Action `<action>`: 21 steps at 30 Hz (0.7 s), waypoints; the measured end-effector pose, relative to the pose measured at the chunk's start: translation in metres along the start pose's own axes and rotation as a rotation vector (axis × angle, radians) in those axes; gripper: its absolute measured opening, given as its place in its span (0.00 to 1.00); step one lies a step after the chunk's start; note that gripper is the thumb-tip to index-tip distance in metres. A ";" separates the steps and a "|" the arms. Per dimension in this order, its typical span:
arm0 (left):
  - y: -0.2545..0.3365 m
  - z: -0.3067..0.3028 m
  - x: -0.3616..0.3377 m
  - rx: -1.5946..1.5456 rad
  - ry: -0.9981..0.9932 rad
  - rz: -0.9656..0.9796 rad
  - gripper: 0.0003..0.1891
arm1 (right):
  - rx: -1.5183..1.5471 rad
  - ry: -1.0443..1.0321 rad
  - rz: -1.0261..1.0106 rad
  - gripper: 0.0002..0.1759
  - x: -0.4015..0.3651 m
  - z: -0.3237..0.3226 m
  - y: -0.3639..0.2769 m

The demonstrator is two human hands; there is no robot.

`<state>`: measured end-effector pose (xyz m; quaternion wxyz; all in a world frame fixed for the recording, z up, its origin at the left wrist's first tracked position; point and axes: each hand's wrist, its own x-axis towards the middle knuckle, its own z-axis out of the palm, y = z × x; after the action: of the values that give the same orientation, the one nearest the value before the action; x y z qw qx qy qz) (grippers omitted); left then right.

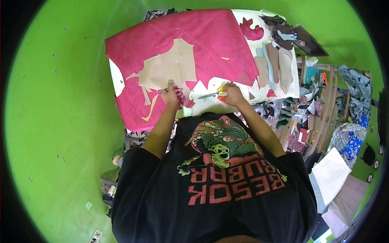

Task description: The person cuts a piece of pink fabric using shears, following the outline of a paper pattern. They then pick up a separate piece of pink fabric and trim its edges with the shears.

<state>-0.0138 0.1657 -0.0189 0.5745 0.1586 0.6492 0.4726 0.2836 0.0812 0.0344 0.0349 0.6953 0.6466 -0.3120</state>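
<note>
A large red sheet (210, 36) covers much of the white table. On it lies a tan piece (178, 60) with drawn outlines and an irregular cut edge. My left hand (170, 93) pinches the lower edge of the tan piece, thumb on top, with small red scraps beside the fingers. To the right, my right hand (234, 94) is closed round the yellow and orange handles of the scissors (208, 96). Their blades point left, over the white table surface. Narrow tan offcuts (150, 109) lie left of my left hand.
Cut insole-shaped pieces (273, 65) lie on the table's right side, with dark scraps (279, 30) and a dark tray (310, 42) behind them. A curved red scrap (252, 31) lies near the back. Wooden racks (324, 109) with fabric pieces stand at the right.
</note>
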 end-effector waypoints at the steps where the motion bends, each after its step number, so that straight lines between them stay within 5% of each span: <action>1: 0.000 0.005 -0.003 0.027 0.006 0.035 0.17 | 0.039 -0.045 -0.007 0.28 0.002 -0.003 0.004; 7: -0.023 0.023 0.015 0.018 0.284 0.246 0.10 | 0.373 -0.108 -0.004 0.27 0.002 -0.001 0.040; 8: -0.022 0.022 0.015 0.019 0.288 0.258 0.10 | 0.666 -0.194 -0.008 0.23 0.003 0.004 0.047; 11: 0.012 0.033 -0.011 -0.213 0.226 0.053 0.09 | 0.806 -0.279 0.076 0.21 -0.004 0.001 0.061; 14: 0.007 0.022 0.010 -0.554 -0.098 -0.091 0.11 | 0.818 -0.231 0.092 0.24 -0.029 -0.014 0.058; 17: 0.005 0.035 0.012 -0.553 -0.166 -0.238 0.11 | 0.897 -0.302 0.179 0.31 -0.044 -0.014 0.061; 19: -0.008 0.040 0.019 -0.575 -0.138 -0.227 0.11 | 1.234 -0.454 0.274 0.33 -0.045 0.004 0.073; 21: -0.022 0.043 0.015 -0.608 -0.094 -0.218 0.11 | 1.164 -0.420 0.174 0.34 -0.053 0.005 0.077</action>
<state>0.0277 0.1847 -0.0411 0.6720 -0.0692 0.4642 0.5729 0.3545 0.0195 0.0284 -0.1978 0.5742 0.2911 -0.7392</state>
